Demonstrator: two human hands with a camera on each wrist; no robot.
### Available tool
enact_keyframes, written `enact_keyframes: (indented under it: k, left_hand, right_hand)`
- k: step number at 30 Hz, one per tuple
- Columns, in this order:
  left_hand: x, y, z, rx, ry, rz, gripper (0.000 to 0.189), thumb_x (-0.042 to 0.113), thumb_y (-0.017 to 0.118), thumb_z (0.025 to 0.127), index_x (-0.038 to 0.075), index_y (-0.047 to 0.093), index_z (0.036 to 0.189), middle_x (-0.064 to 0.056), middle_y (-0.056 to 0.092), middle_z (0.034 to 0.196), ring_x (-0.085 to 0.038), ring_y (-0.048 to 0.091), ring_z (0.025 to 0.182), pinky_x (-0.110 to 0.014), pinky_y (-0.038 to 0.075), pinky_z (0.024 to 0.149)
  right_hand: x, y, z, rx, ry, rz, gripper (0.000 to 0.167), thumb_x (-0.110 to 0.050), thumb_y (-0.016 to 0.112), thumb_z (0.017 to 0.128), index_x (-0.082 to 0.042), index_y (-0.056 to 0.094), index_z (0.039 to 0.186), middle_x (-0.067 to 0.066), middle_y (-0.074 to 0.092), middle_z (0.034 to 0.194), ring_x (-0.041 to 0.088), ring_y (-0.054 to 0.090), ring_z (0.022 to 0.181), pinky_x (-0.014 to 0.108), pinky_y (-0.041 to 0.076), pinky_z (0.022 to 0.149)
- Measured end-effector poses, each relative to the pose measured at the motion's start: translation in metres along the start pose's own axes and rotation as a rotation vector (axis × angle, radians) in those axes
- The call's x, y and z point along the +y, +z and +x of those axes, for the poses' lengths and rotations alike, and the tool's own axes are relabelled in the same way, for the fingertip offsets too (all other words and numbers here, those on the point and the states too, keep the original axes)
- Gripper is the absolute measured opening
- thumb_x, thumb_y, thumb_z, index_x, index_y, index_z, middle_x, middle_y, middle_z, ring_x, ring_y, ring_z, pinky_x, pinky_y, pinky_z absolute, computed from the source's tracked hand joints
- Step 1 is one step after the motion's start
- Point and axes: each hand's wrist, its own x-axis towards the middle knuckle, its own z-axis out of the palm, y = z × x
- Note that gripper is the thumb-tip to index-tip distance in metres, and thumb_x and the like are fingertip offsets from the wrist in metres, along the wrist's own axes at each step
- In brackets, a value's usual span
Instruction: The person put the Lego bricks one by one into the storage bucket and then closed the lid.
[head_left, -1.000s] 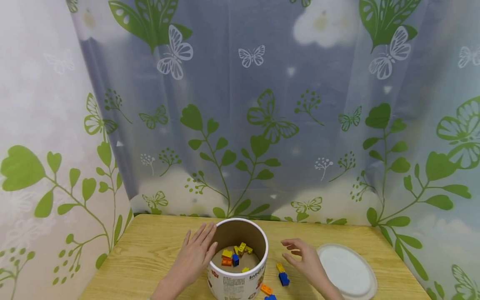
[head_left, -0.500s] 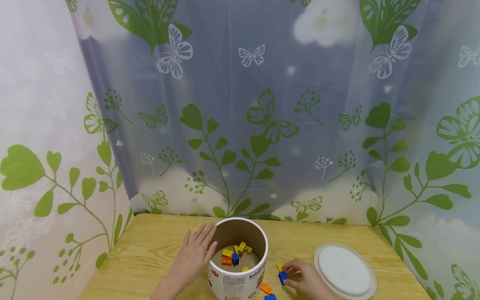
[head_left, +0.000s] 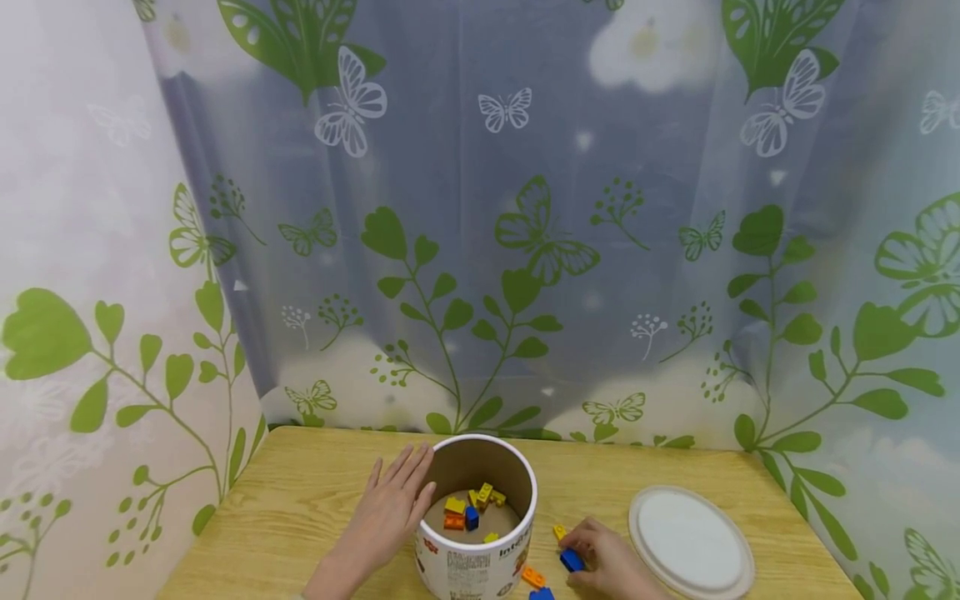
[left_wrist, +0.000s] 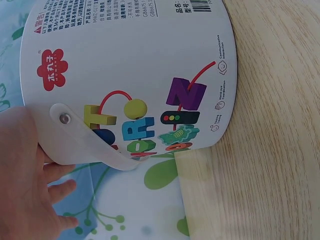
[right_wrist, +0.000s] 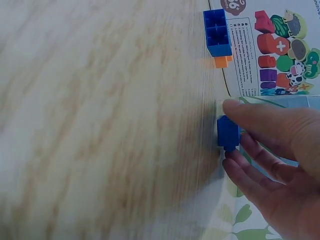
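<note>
A white printed bucket (head_left: 480,560) stands upright on the table with several yellow, orange and blue building bricks (head_left: 454,506) on its floor. My left hand (head_left: 382,508) lies with straight fingers against the left side of its rim; in the left wrist view this hand (left_wrist: 25,175) is beside the strap handle (left_wrist: 95,140). To the right of the bucket, my right hand (head_left: 607,560) pinches a blue brick (head_left: 572,560) between thumb and fingers. In the right wrist view that blue brick (right_wrist: 228,132) sits between thumb and fingertips, close over the wood. A yellow brick (head_left: 558,531) lies just beyond it.
An orange brick (head_left: 533,577) and another blue brick (head_left: 542,594) lie by the bucket's front right. A round white lid (head_left: 692,542) rests on the wooden table (head_left: 315,467) at the right. A patterned curtain (head_left: 480,333) hangs behind the table.
My right hand has come down from above the table to the blue brick and taken hold of it; the brick has tilted slightly. My left hand stays at the rim.
</note>
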Motion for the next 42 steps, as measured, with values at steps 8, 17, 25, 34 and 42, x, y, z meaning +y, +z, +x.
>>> enact_keyframes:
  k: [8,17,25,34,42]
  left_hand:
    - [0.0,0.0,0.001,-0.005,0.004,0.011,0.055,0.037,0.04,0.11,0.008,0.039,0.157,-0.008,0.036,0.162,-0.031,0.031,0.151,-0.064,0.019,0.12]
    - [0.0,0.001,0.0,0.005,0.004,0.009,0.054,0.036,0.042,0.11,0.008,0.04,0.156,-0.009,0.038,0.161,-0.031,0.032,0.15,-0.064,0.02,0.12]
    - [0.0,0.001,0.0,0.012,0.008,0.012,0.055,0.038,0.039,0.11,0.008,0.04,0.156,-0.01,0.038,0.161,-0.032,0.032,0.15,-0.064,0.02,0.12]
    - [-0.001,0.001,0.0,0.012,0.009,0.004,0.055,0.039,0.039,0.11,0.008,0.04,0.156,-0.009,0.037,0.162,-0.032,0.032,0.15,-0.065,0.019,0.12]
    - [-0.002,0.002,0.0,0.016,0.012,0.011,0.055,0.039,0.039,0.11,0.008,0.041,0.156,-0.009,0.038,0.161,-0.031,0.032,0.15,-0.064,0.019,0.12]
  right_hand:
    - [0.003,0.0,-0.001,0.005,-0.057,-0.025,0.025,-0.018,0.086,0.08,-0.012,0.075,0.102,-0.003,0.058,0.099,0.004,0.053,0.082,0.024,0.048,0.068]
    - [-0.015,-0.022,-0.004,0.096,-0.062,0.043,0.031,-0.013,0.084,0.084,-0.004,0.069,0.109,0.005,0.068,0.104,0.024,0.069,0.089,0.035,0.06,0.076]
    - [-0.031,-0.041,-0.001,0.212,-0.109,0.022,0.032,-0.002,0.082,0.082,-0.007,0.069,0.111,0.008,0.066,0.106,0.024,0.071,0.087,0.034,0.062,0.075]
    - [-0.044,-0.054,0.004,0.295,-0.072,-0.017,0.033,0.0,0.082,0.081,-0.011,0.07,0.11,0.005,0.064,0.106,0.018,0.069,0.086,0.027,0.06,0.075]
    - [-0.055,-0.061,0.01,0.348,-0.091,-0.026,0.034,0.0,0.082,0.081,-0.011,0.071,0.111,0.005,0.065,0.107,0.017,0.068,0.087,0.025,0.06,0.076]
